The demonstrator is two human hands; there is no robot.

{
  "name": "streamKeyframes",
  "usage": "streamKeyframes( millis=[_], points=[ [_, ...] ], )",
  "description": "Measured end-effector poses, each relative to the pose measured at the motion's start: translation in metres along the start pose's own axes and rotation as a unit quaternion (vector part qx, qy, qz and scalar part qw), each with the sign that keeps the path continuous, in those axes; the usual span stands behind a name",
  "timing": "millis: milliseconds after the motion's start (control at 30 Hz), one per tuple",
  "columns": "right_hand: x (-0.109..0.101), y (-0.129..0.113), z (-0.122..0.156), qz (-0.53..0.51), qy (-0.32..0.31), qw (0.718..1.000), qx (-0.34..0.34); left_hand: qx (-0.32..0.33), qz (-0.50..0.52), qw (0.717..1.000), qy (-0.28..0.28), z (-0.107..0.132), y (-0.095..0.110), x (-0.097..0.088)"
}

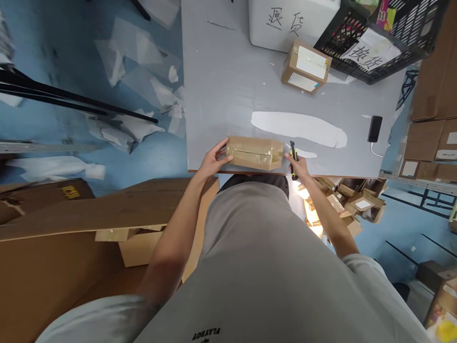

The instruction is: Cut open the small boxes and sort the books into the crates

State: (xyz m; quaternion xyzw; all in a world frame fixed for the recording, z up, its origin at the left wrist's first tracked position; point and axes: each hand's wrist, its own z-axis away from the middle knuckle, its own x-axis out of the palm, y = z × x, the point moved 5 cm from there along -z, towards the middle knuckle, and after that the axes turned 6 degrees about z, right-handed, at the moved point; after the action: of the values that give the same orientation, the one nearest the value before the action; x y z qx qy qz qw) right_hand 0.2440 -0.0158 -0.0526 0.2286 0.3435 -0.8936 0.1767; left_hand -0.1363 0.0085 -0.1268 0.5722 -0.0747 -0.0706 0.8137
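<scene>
A small taped cardboard box (pixel 254 152) lies on the grey table (pixel 221 81) at its near edge. My left hand (pixel 214 159) grips the box's left end, fingers curled round it. My right hand (pixel 299 166) sits just right of the box, closed on a yellow and black utility knife (pixel 293 156) whose tip points away from me, close to the box's right end.
A second labelled cardboard box (pixel 306 66) stands farther back, next to a white bin (pixel 293 21) with handwriting and a black crate (pixel 385 38). A black phone (pixel 374 128) lies at the right. White paper strip (pixel 300 128) lies mid-table. Cardboard boxes and paper scraps litter the blue floor.
</scene>
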Motion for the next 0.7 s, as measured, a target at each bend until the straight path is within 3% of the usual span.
streamKeyframes(
  millis=[100, 167, 233, 400, 500, 700],
  points=[
    [0.034, -0.003, 0.007, -0.125, -0.007, 0.992, 0.028, -0.02, -0.016, 0.999, 0.022, 0.002, -0.007, -0.016],
    [0.034, -0.015, 0.015, -0.159, 0.012, 0.987, 0.004, -0.026, -0.024, 0.999, 0.026, -0.001, -0.013, -0.014],
    [0.019, -0.029, 0.021, -0.159, 0.039, 0.986, -0.026, -0.03, -0.019, 0.999, 0.015, -0.009, -0.02, 0.002],
    [-0.031, -0.054, 0.019, -0.082, 0.095, 0.989, -0.075, -0.046, -0.04, 0.997, -0.054, -0.04, -0.03, 0.075],
    [-0.038, -0.057, 0.017, -0.049, 0.104, 0.99, -0.085, -0.008, -0.101, 0.993, -0.054, -0.048, -0.014, 0.091],
    [-0.021, -0.061, 0.024, 0.054, 0.106, 0.985, -0.126, 0.036, -0.058, 0.998, 0.007, -0.029, 0.064, 0.073]
  ],
)
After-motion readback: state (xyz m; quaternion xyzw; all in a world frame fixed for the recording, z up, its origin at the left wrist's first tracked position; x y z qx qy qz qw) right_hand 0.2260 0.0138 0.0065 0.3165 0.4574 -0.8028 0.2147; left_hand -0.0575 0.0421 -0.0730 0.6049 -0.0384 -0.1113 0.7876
